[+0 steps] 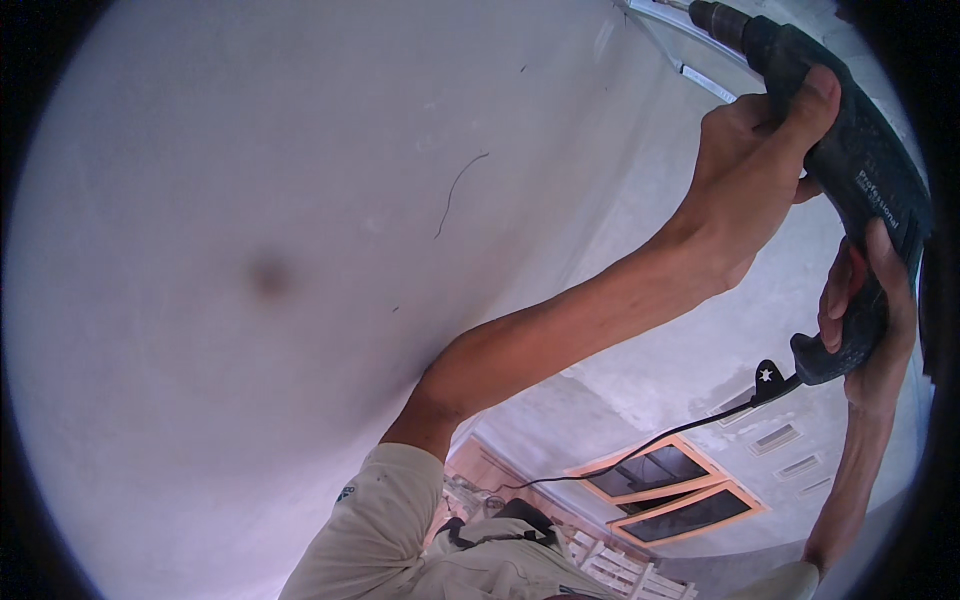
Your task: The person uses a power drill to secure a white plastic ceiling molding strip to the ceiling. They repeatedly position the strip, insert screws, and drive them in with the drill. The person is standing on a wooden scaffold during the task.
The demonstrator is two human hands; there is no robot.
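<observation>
My left hand [760, 150] is closed on the front body of a dark power drill [855, 130], high at the upper right. My right hand [872, 310] is wrapped round the drill's rear handle, fingers beside the red trigger. The chuck [720, 22] holds a bit [676, 5] pointing up-left, close to a white metal rail [705, 82]; whether it touches anything is unclear. A black cord [660, 437] with a black tab [766, 378] runs from the handle down and to the left.
A broad plastered surface [250, 150] with thin dark lines fills the left. Below right are orange-framed windows [646, 468] and small vent slots [775, 437] in a plastered wall. Pale wooden slats [630, 570] lie low behind my body.
</observation>
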